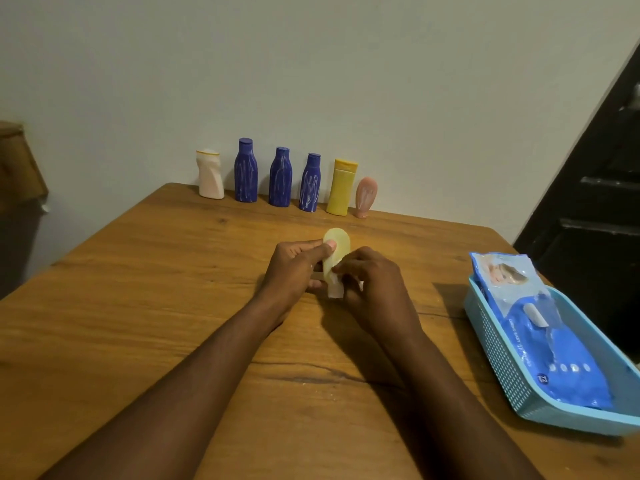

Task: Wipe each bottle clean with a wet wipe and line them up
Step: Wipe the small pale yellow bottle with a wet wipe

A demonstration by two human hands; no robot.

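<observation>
Back of the worktop (138, 306), along the wall: white bottle (210, 174), three blue bottles (280, 176) streaked white, yellow bottle (341, 187), pink tube (365, 197). Centre now: left hand (294, 268) grips the pale yellow tube (341, 242), thumb across its face, while the right hand (375, 282) pinches its lower end. Far right, a blue basket (498, 358) holds the wipes pack (561, 358).

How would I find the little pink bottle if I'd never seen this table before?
Look at the far edge of the wooden table, where a row of bottles stands against the wall. Go to the right end of that row, just past the yellow bottle. The pink bottle is the smallest one there, rounded on top with its narrow end down.
</observation>
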